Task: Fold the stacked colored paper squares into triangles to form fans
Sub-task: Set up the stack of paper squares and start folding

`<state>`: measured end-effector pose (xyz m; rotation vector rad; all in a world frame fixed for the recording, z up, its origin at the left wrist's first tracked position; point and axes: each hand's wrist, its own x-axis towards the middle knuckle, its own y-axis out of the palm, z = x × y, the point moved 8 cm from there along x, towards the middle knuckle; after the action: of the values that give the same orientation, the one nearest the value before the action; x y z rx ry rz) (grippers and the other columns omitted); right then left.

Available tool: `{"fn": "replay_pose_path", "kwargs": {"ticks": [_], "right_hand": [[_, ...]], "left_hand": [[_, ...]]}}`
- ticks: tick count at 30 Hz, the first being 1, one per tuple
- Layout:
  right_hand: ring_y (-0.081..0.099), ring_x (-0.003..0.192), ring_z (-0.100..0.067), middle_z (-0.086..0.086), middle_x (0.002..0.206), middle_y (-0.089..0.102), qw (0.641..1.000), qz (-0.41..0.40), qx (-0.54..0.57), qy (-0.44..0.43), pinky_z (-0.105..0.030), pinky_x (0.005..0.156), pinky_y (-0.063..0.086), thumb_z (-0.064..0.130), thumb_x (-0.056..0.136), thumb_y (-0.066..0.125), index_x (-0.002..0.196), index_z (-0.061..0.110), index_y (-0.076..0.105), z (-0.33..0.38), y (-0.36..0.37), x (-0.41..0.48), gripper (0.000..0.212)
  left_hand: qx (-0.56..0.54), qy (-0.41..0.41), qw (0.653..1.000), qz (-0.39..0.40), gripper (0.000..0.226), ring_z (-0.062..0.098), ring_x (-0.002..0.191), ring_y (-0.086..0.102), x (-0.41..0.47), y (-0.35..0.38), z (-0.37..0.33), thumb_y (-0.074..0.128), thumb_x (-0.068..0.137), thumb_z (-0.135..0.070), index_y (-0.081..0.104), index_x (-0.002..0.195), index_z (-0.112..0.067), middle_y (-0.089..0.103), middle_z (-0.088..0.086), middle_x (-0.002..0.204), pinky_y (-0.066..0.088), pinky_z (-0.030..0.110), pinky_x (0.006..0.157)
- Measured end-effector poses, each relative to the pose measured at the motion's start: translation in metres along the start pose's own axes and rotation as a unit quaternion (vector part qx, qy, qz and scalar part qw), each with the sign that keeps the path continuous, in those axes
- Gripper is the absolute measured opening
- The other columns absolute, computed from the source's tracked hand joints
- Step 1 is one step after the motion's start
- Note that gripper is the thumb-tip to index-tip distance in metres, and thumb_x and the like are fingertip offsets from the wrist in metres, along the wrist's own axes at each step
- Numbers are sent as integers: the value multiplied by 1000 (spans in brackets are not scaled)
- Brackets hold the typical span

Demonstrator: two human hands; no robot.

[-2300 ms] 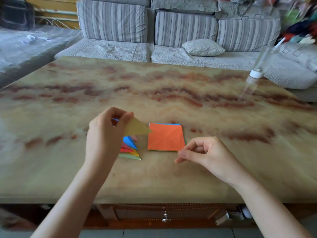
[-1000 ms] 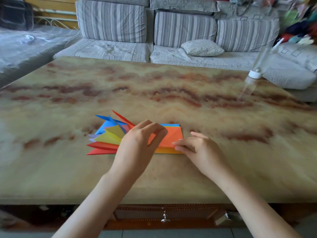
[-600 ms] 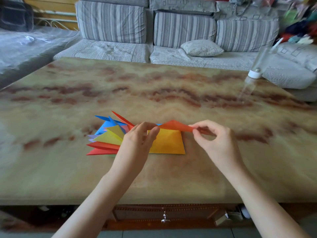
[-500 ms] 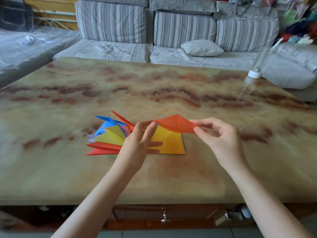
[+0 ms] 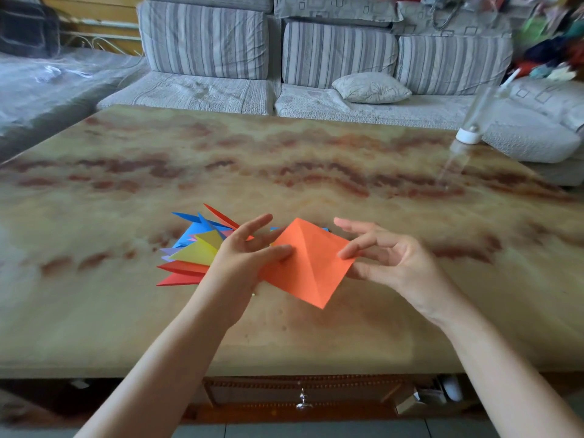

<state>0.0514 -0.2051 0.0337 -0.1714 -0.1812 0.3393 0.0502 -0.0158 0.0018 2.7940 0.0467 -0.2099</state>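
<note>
orange square, diagonal crease

Home living room, as I see it from my place at the table. Far side: a grey striped sofa spans the view, with a loose pillow on its seat. Left: a second seat lies under a clear plastic cover. Near: a marble-patterned table fills the foreground in front of me, with a drawer and metal knob below its near edge. Far right: a clear bottle with a white cap, and a blurred heap of coloured items on the sofa.
</note>
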Motion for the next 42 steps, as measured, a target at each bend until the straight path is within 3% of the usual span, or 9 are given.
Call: {"fn": "replay_pose_path", "kwargs": {"ticks": [4,12,17,21,24,31,34,38,42], "right_hand": [[54,122,-4,8,134,55,999,25,-34,-15,-29,101,44,15,63,81,80,27,76,3,4,1,22],[61,115,-14,-2,122,65,999,7,8,-36,-23,92,49,6,63,74,76,10,77,4,0,2,14],[58,119,-14,5,130,61,996,40,-43,-67,-27,99,45,9,68,74,79,18,78,10,4,-1,15],[55,122,-11,7,136,56,994,77,-52,-60,-25,101,44,10,70,75,85,20,78,8,14,-2,19],[56,121,-11,5,132,59,995,90,-26,-31,-27,94,49,7,70,77,83,21,78,4,18,-2,19],[68,89,-17,-4,99,74,1000,11,14,12,-26,83,51,18,65,75,70,14,75,-6,14,4,6],[63,69,-20,-12,77,71,1000,-15,-3,18,-27,71,50,23,63,76,73,7,74,-8,12,5,19],[60,57,-19,-5,64,68,999,-45,8,17,-22,60,50,18,63,75,76,5,71,-6,8,6,19],[56,53,-21,-2,63,66,998,-62,15,12,-25,53,49,2,73,75,79,8,66,-6,7,5,12]], "left_hand": [[-23,-13,999,18,52,9,72,69,0,3,1,61,81,8,52,127,-14,74,4,99,54,16,64],[-18,-27,999,28,49,9,71,69,-2,2,0,59,82,9,55,125,-12,74,6,97,53,20,65],[45,-49,997,27,65,11,72,68,-3,2,3,75,62,-14,57,124,-17,73,4,96,49,26,71],[97,-28,994,44,59,18,79,68,-7,8,6,75,68,0,59,122,-18,71,17,104,55,24,70],[115,2,992,49,47,16,77,68,-7,8,2,71,74,5,63,115,-16,74,12,97,55,20,66],[101,-2,991,88,23,13,81,67,-11,20,4,59,88,-18,66,110,-16,74,8,97,52,21,72],[80,-17,989,120,37,11,87,68,-15,28,4,53,86,-34,67,109,-9,73,6,100,54,19,76],[115,6,982,148,48,21,107,65,-18,32,1,63,83,-50,67,111,-11,71,10,110,47,32,96],[130,19,976,173,48,19,99,68,-20,38,2,76,73,-33,63,117,-19,73,6,104,50,27,89]]}}
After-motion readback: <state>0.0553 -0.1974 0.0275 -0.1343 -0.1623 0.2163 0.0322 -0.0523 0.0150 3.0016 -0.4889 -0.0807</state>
